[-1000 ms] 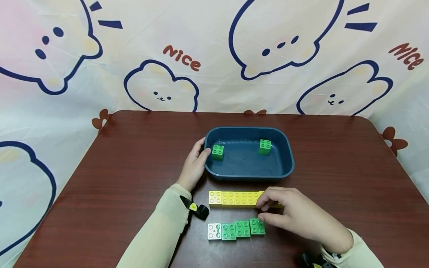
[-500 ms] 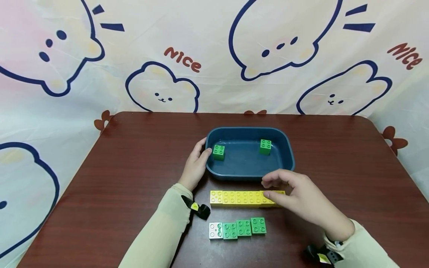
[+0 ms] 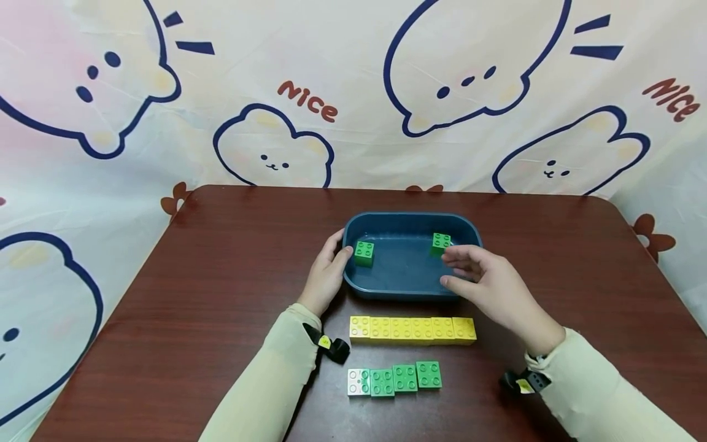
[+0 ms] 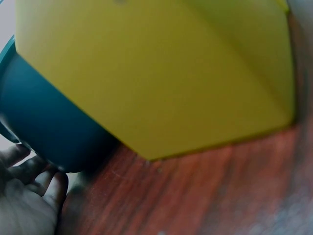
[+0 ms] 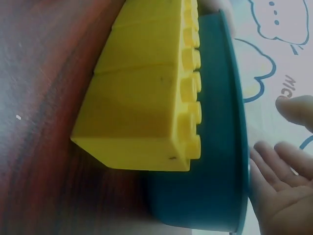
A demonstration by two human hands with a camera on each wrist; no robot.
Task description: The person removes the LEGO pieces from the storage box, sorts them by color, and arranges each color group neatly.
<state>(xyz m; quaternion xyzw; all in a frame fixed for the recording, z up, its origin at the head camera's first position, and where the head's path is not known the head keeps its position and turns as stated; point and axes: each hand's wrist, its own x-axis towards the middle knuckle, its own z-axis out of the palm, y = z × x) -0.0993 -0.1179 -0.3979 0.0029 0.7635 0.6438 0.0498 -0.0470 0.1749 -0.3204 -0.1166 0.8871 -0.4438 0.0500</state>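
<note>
My left hand [image 3: 326, 273] grips the left end of a dark blue tray [image 3: 403, 270], thumb at the rim and fingers along the outside. Over the tray's right side hovers my right hand [image 3: 497, 285], thumb and fingers apart with nothing between them. Its fingertips are right beside a green toy block [image 3: 440, 242] inside the tray. Another green block [image 3: 364, 253] lies at the tray's left end. The right wrist view shows the right hand [image 5: 286, 196] above the tray's rim [image 5: 244, 147].
In front of the tray runs a row of joined yellow blocks [image 3: 412, 330]. Nearer to me stands an uneven row of green blocks [image 3: 405, 378], its left-end block [image 3: 358, 382] looking whitish. Everything is on a brown wooden table [image 3: 248, 245], with a printed cloth [image 3: 353, 135] behind.
My right hand has moved from the green row, past the yellow blocks, up and away to the tray's right side. The left hand stays at the tray's left end.
</note>
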